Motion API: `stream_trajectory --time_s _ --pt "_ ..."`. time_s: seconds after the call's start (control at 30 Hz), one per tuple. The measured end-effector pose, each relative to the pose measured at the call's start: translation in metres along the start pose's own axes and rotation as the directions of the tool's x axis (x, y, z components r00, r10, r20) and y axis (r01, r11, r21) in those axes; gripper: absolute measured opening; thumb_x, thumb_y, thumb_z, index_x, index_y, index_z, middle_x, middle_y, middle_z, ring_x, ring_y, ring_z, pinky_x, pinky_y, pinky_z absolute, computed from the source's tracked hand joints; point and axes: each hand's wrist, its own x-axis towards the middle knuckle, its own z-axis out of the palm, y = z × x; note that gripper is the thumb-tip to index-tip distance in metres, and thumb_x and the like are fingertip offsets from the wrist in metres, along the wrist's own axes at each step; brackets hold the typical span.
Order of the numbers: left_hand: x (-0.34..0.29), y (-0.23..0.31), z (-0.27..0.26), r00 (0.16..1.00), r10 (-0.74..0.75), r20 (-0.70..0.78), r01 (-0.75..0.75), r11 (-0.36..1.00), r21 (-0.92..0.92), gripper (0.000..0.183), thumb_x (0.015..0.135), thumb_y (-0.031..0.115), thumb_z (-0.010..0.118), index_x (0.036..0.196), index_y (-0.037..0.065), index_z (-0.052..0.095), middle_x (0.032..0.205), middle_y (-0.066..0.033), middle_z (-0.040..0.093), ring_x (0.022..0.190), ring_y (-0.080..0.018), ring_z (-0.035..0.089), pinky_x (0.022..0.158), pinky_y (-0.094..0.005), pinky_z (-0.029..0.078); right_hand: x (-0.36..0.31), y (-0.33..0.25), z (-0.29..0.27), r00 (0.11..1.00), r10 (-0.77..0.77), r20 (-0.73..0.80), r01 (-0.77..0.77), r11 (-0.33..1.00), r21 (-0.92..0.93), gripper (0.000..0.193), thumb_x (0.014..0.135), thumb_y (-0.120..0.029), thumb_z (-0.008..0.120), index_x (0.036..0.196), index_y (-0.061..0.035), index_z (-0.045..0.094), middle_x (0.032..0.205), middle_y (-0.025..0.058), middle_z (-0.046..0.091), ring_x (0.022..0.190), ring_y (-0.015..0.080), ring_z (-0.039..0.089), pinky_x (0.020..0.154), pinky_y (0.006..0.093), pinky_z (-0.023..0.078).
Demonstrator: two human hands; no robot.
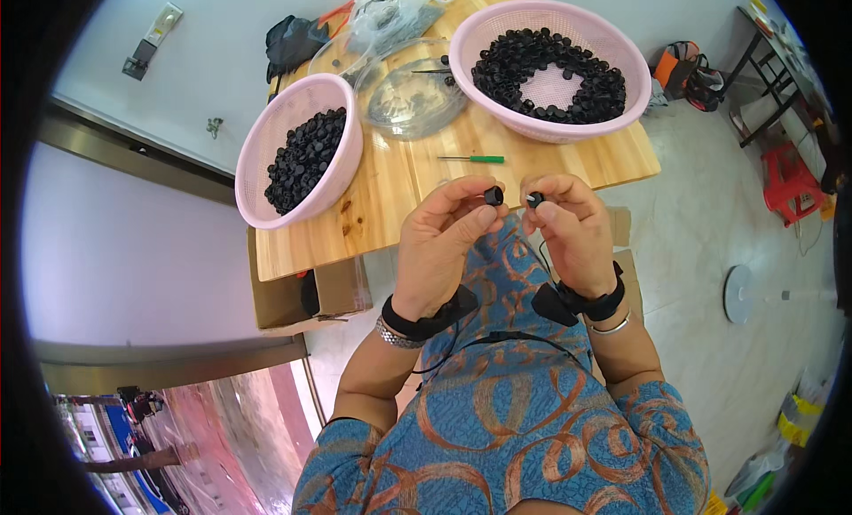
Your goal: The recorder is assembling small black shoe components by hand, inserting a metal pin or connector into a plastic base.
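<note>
Just past the table's near edge, my left hand (450, 240) pinches a small black cap (493, 195) between thumb and fingertips, its hollow end showing. Close beside it, my right hand (570, 231) grips a second small black plastic part (535, 198) with a pale tip pointing left. A short gap separates the two pieces. Beyond my hands, a small screwdriver (484, 159) with a green handle lies on the wooden table (390, 195). Small black parts fill much of the left pink basket (349, 151) and ring the inside of the right pink basket (612, 35).
A clear plastic lid or tray (413, 102) sits between the baskets, with plastic bags (390, 18) behind it. A cardboard box (337, 293) stands under the table's left side. On the floor at right are a red stool (790, 182) and a round white disc (737, 293).
</note>
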Motion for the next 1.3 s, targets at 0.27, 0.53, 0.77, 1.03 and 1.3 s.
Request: stream_trajectory --time_s 0.27,0.53,0.77,1.03,1.3 --pt "-0.005 0.001 -0.005 0.997 0.073 -0.018 -0.072 0.997 0.022 0.028 0.084 -0.001 0.056 0.111 -0.002 0.052 0.102 -0.0097 0.058 0.088 -0.0152 0.06 0.075 -0.0241 0.05 0.005 0.007 0.013 0.991 -0.117 0.069 0.124 0.986 -0.108 0.022 0.081 0.006 0.054 0.103 0.0034 0.054 0.1 0.0068 0.053 0.079 0.0105 0.054 0.07 0.0237 0.048" --pt "-0.003 0.001 -0.014 0.998 0.064 -0.003 -0.064 0.995 -0.077 0.027 0.086 0.002 0.056 0.113 -0.001 0.052 0.097 -0.0085 0.059 0.084 -0.014 0.061 0.075 -0.0241 0.051 0.01 0.01 0.019 0.988 -0.124 0.091 0.139 0.975 -0.174 0.022 0.08 0.009 0.054 0.102 0.0036 0.056 0.099 0.0051 0.051 0.083 0.0082 0.051 0.072 0.0223 0.048" --pt "-0.003 0.002 -0.014 0.998 0.043 0.037 -0.042 0.999 -0.026 0.031 0.086 0.002 0.055 0.116 -0.001 0.051 0.096 -0.0077 0.059 0.082 -0.0137 0.06 0.074 -0.0236 0.05 0.015 0.009 0.018 0.953 -0.25 0.171 0.294 0.902 -0.317 0.021 0.079 0.007 0.057 0.1 0.004 0.056 0.101 0.0077 0.052 0.087 0.0108 0.053 0.074 0.0225 0.047" --pt "-0.004 0.003 -0.013 0.999 0.047 0.019 -0.047 0.998 -0.041 0.031 0.086 0.003 0.056 0.116 -0.001 0.052 0.096 -0.0067 0.059 0.081 -0.013 0.059 0.073 -0.0241 0.05 0.014 0.009 0.018 0.959 -0.219 0.178 0.269 0.9 -0.342 0.021 0.079 0.006 0.058 0.1 0.0036 0.056 0.097 0.0059 0.053 0.084 0.0093 0.052 0.071 0.0209 0.046" --pt "-0.008 0.002 -0.009 0.996 0.09 0.014 -0.091 0.991 0.099 0.03 0.086 0.004 0.056 0.115 -0.002 0.052 0.094 -0.0062 0.06 0.08 -0.0112 0.057 0.073 -0.0217 0.047 0.011 0.008 0.018 0.995 -0.075 0.072 0.086 0.98 -0.18 0.022 0.079 0.007 0.059 0.101 0.0027 0.055 0.091 0.0015 0.052 0.076 0.004 0.049 0.064 0.017 0.043"
